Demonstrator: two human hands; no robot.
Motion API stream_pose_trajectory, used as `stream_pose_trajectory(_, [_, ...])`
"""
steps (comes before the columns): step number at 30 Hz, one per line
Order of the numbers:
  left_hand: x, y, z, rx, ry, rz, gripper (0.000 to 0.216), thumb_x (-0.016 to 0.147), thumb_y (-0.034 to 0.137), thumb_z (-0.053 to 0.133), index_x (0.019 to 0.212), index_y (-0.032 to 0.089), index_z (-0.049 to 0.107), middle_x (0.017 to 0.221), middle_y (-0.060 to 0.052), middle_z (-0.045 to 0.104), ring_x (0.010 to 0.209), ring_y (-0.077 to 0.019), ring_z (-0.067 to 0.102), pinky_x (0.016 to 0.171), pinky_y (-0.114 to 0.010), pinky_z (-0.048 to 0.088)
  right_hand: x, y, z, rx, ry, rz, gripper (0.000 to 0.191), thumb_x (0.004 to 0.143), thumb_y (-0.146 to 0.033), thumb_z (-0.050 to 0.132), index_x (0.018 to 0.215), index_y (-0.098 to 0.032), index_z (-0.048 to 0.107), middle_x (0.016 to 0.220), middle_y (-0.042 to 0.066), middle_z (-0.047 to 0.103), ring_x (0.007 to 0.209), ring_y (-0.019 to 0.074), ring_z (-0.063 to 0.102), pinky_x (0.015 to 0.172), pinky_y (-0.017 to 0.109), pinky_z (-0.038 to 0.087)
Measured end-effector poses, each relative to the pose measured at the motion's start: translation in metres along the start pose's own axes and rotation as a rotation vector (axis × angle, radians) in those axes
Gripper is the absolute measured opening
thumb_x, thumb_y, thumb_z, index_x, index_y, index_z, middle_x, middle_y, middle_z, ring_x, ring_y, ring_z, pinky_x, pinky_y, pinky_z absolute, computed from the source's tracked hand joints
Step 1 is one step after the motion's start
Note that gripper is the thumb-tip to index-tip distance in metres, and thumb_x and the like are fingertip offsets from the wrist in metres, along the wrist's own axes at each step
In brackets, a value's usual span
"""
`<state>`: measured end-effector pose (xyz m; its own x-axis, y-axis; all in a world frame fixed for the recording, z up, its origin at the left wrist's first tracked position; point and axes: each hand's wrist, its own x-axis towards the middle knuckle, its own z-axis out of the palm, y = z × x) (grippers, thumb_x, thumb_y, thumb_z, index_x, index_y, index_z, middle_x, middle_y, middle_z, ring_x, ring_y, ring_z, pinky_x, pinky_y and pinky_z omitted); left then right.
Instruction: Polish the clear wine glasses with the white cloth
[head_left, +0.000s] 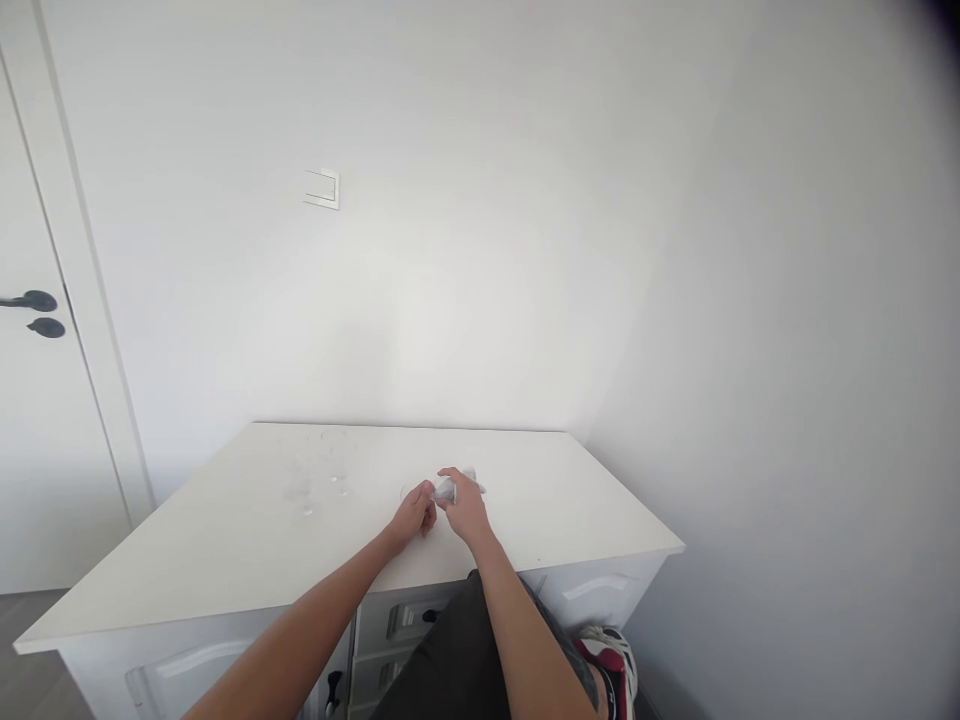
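Over the middle of the white cabinet top, my right hand (466, 508) curls around a small whitish, crumpled-looking object (445, 490). Its kind is too small and pale to tell; parts of it show past the fingers on the far side. My left hand (415, 512) is closed in a pinch right beside its left end. Whether those fingertips grip that object or a thin piece of it, I cannot tell. A faint thin curved line shows just left of the left hand.
The white cabinet top (225, 540) has several small clear, shiny spots or bits (307, 511) at left. Drawers with dark knobs (431, 616) are below its front edge. A wall with a switch (322, 188) stands behind, a door (34, 450) at left. A red-and-white shoe (611, 655) shows below right.
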<state>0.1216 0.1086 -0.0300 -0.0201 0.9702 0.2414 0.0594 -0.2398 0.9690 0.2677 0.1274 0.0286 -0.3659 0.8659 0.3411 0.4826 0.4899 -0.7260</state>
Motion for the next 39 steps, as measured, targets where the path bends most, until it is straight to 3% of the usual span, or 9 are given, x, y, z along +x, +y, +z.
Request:
stream_pose_trajectory(3, [-0.002, 0.007, 0.002, 0.029, -0.053, 0.011, 0.049, 0.095, 0.063, 0.033, 0.116, 0.022, 0.052, 0.05, 0.007, 0.055, 0.037, -0.0125, 0.045, 0.043, -0.023, 0.037, 0.002, -0.002, -0.004, 0.04, 0.12, 0.046, 0.045, 0.075, -0.019, 0.057, 0.119, -0.029, 0.06, 0.11, 0.004, 0.066, 0.102, 0.0244, 0.059, 0.086, 0.037, 0.044])
stream_pose_trajectory(6, [-0.005, 0.015, 0.001, 0.058, -0.075, -0.005, 0.059, 0.093, 0.062, 0.04, 0.14, 0.026, 0.04, 0.053, 0.007, 0.057, 0.04, -0.0134, 0.049, 0.048, -0.025, 0.041, 0.004, 0.001, -0.011, 0.091, 0.299, 0.13, 0.041, 0.077, -0.023, 0.055, 0.117, -0.025, 0.059, 0.111, 0.006, 0.066, 0.102, 0.0245, 0.06, 0.086, 0.036, 0.045])
stream_pose_trajectory(12, [-0.004, 0.018, -0.003, 0.087, 0.011, 0.034, 0.063, 0.091, 0.057, 0.049, 0.145, 0.027, 0.038, 0.063, 0.006, 0.055, 0.057, -0.0149, 0.054, 0.064, -0.028, 0.045, 0.006, 0.012, -0.017, 0.143, 0.425, 0.221, 0.036, 0.078, -0.035, 0.057, 0.112, -0.024, 0.059, 0.102, 0.006, 0.068, 0.092, 0.024, 0.062, 0.081, 0.034, 0.047])
stream_pose_trajectory(16, [-0.002, 0.017, -0.006, 0.128, 0.162, 0.042, 0.05, 0.087, 0.055, 0.055, 0.129, 0.029, 0.051, 0.078, 0.003, 0.054, 0.072, -0.0162, 0.053, 0.071, -0.028, 0.045, 0.007, 0.016, -0.018, 0.196, 0.47, 0.251, 0.034, 0.075, -0.038, 0.061, 0.106, -0.023, 0.061, 0.097, 0.005, 0.068, 0.085, 0.0222, 0.063, 0.076, 0.032, 0.048])
stream_pose_trajectory(18, [-0.003, 0.017, -0.006, 0.154, 0.141, 0.052, 0.035, 0.087, 0.056, 0.056, 0.106, 0.027, 0.059, 0.085, 0.001, 0.057, 0.077, -0.017, 0.053, 0.072, -0.028, 0.043, 0.008, 0.017, -0.018, 0.224, 0.454, 0.247, 0.035, 0.074, -0.04, 0.062, 0.105, -0.023, 0.062, 0.091, 0.004, 0.068, 0.081, 0.0212, 0.062, 0.074, 0.031, 0.048])
stream_pose_trajectory(22, [-0.003, 0.014, -0.007, 0.155, 0.088, 0.048, 0.033, 0.085, 0.055, 0.059, 0.079, 0.023, 0.054, 0.076, 0.002, 0.057, 0.071, -0.0166, 0.051, 0.069, -0.028, 0.04, 0.007, 0.017, -0.017, 0.27, 0.34, 0.202, 0.044, 0.075, -0.041, 0.063, 0.114, -0.021, 0.061, 0.088, 0.004, 0.067, 0.078, 0.0208, 0.061, 0.07, 0.031, 0.049])
stream_pose_trajectory(27, [0.001, 0.006, -0.011, 0.002, 0.202, -0.03, 0.036, 0.086, 0.057, 0.056, 0.076, 0.023, 0.047, 0.059, 0.006, 0.048, 0.056, -0.0136, 0.044, 0.06, -0.027, 0.035, 0.002, 0.013, -0.012, 0.185, 0.115, 0.084, 0.061, 0.067, -0.024, 0.068, 0.127, -0.028, 0.057, 0.103, 0.003, 0.066, 0.092, 0.0217, 0.061, 0.081, 0.033, 0.048])
stream_pose_trajectory(30, [0.003, 0.002, -0.013, -0.009, 0.236, -0.027, 0.037, 0.087, 0.057, 0.054, 0.076, 0.023, 0.048, 0.056, 0.007, 0.044, 0.054, -0.0133, 0.042, 0.058, -0.026, 0.033, 0.001, 0.011, -0.01, 0.111, 0.021, 0.083, 0.064, 0.065, -0.018, 0.068, 0.126, -0.031, 0.057, 0.101, 0.003, 0.066, 0.095, 0.0223, 0.06, 0.085, 0.035, 0.046])
stream_pose_trajectory(39, [0.005, -0.003, -0.012, 0.002, 0.234, -0.059, 0.047, 0.082, 0.067, 0.055, 0.07, 0.023, 0.045, 0.053, 0.007, 0.046, 0.052, -0.0131, 0.041, 0.059, -0.027, 0.033, 0.0, 0.003, -0.013, 0.106, 0.134, 0.064, 0.04, 0.07, -0.025, 0.063, 0.109, -0.027, 0.058, 0.091, 0.001, 0.064, 0.085, 0.0217, 0.059, 0.075, 0.033, 0.046])
